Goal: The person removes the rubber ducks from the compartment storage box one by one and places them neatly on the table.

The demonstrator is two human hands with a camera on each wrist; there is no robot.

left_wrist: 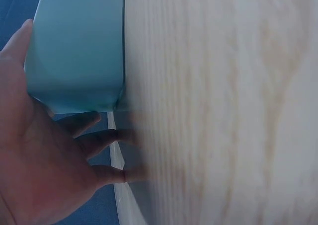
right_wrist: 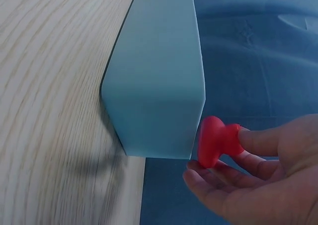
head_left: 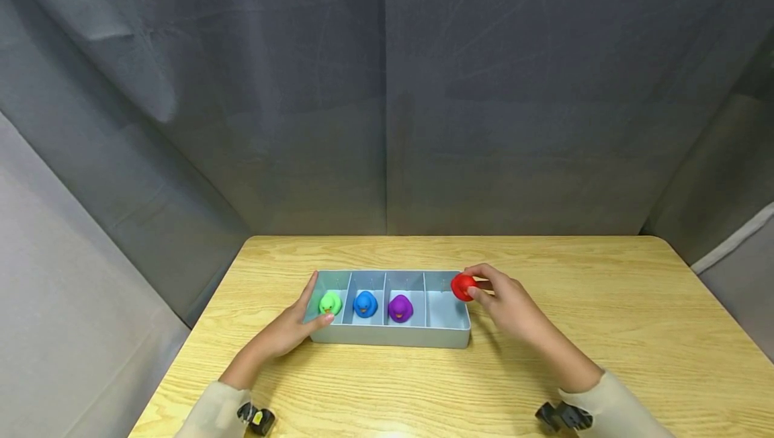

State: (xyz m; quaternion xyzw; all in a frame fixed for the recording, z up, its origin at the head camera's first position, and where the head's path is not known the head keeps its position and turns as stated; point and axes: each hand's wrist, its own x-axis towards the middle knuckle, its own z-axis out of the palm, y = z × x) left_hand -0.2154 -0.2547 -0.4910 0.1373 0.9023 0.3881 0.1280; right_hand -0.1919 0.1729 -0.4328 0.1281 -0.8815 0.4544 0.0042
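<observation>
A long grey-blue box (head_left: 393, 336) with several compartments in a row stands on the table. From left to right it holds a green rubber duck (head_left: 329, 302), a blue rubber duck (head_left: 365, 303) and a purple rubber duck (head_left: 400, 308); the rightmost compartment shows a bare floor. My left hand (head_left: 289, 330) holds the box's left end, thumb over the front rim and index finger along the end toward the back corner. Pinched between thumb and fingers of my right hand (head_left: 510, 303), a red rubber duck (right_wrist: 216, 141) is up at the right end's rim, overlapping the rightmost compartment in the head view.
The light wooden table (head_left: 605, 303) extends around the box on all sides. Dark grey cloth (head_left: 387, 102) hangs behind the table's back edge. Black wrist devices (head_left: 564, 416) sit at both sleeves.
</observation>
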